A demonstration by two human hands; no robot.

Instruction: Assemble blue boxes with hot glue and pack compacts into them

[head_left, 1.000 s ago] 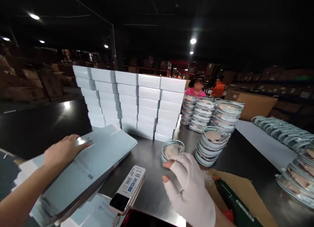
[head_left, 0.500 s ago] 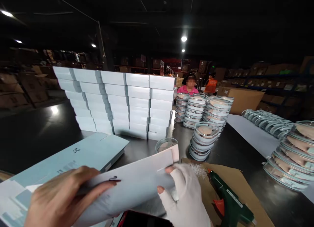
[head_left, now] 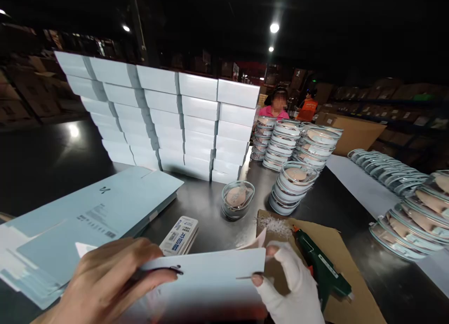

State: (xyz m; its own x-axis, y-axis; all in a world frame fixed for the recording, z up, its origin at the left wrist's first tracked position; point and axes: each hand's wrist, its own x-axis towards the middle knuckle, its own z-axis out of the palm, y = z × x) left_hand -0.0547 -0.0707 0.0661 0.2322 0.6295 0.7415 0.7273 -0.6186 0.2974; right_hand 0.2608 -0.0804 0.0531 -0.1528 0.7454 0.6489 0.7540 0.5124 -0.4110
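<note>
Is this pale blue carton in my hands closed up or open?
Open: near the right hand, a flap sticks out behind the carton's front panel. Its hidden far side I can't tell.

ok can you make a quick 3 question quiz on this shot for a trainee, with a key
1. True or false: the right hand is completely bare.

2. Multiple choice: what is the left hand holding?
A a glass dish
B a pale card piece
C the green glue gun

3. Count: how many columns wide is the visible face of the stacked white boxes, going by the top row?

Key:
1. False; it wears a white glove that leaves the thumb tip and a fingertip uncovered.
2. B
3. Five
</note>
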